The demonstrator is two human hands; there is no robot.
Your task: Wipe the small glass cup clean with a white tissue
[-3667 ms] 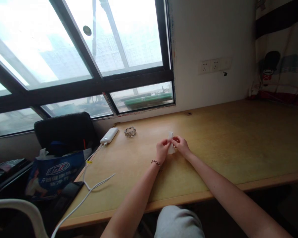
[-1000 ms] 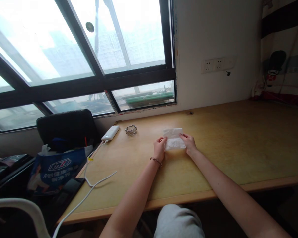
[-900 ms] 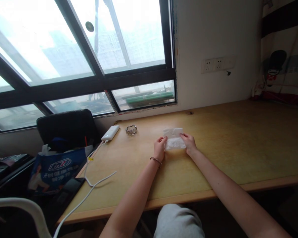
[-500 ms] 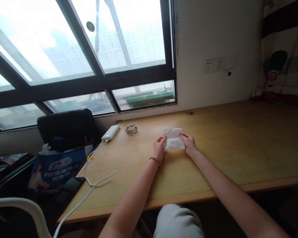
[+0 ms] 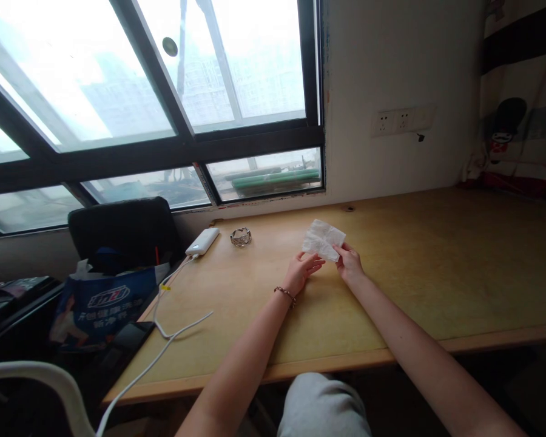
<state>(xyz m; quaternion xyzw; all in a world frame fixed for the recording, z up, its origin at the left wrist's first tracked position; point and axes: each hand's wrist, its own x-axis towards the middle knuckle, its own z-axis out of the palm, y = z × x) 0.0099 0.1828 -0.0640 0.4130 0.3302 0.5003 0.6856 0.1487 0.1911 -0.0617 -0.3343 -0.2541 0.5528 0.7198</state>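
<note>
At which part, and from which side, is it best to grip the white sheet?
Probably pinch the white sheet lightly by its left edge, coming from the left: it looks thin and flat, and the right hand already holds its right edge.

the yellowish wooden table (image 5: pixel 418 267) carries a white power bank (image 5: pixel 203 241), an openwork metal band (image 5: pixel 241 241) and a white cable (image 5: pixel 182 331).

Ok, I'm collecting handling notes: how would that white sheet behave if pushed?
The white sheet would probably bend easily, since it looks thin and creased. It seems light, as the right hand pinches it near one edge.
</note>
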